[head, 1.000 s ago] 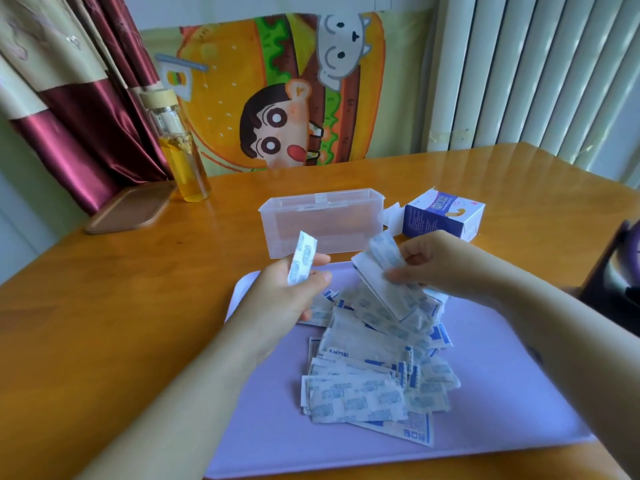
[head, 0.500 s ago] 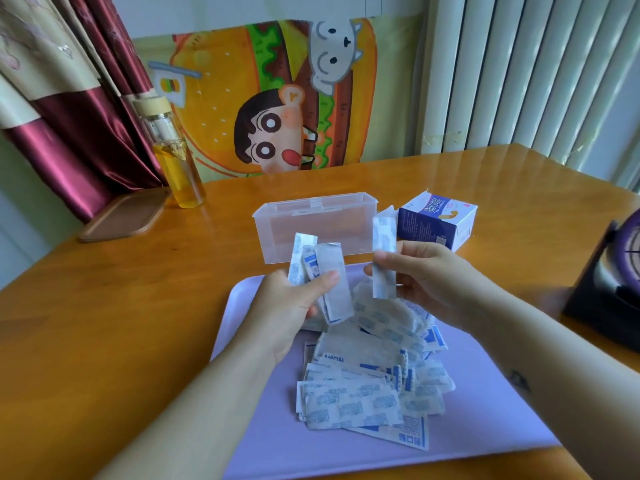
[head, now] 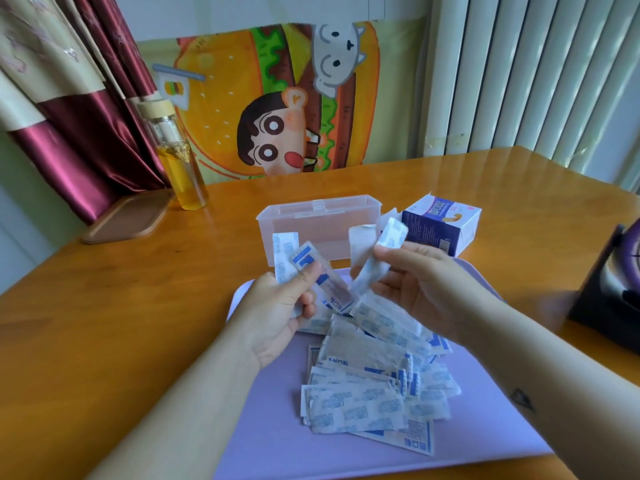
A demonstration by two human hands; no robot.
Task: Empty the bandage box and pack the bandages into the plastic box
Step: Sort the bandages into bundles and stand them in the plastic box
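Observation:
A heap of wrapped bandages (head: 370,386) lies on the purple tray (head: 491,431). My left hand (head: 277,313) pinches a few wrapped bandages (head: 304,265) fanned upright above the tray's far left. My right hand (head: 422,285) pinches one or two bandages (head: 377,258) held upright beside them. Behind both hands stands the clear plastic box (head: 311,220), its lid closed. The blue and white bandage box (head: 440,223) lies on its side to the right of it, its flap open toward the plastic box.
A glass bottle of yellow liquid (head: 180,168) and a brown wooden tray (head: 128,220) stand at the far left of the wooden table (head: 104,306). A dark object (head: 613,289) sits at the right edge. A cartoon cushion (head: 277,98) leans behind the table.
My right hand lifted a bandage from the heap and brought it up toward my left hand. My left hand went from holding one bandage to holding a few.

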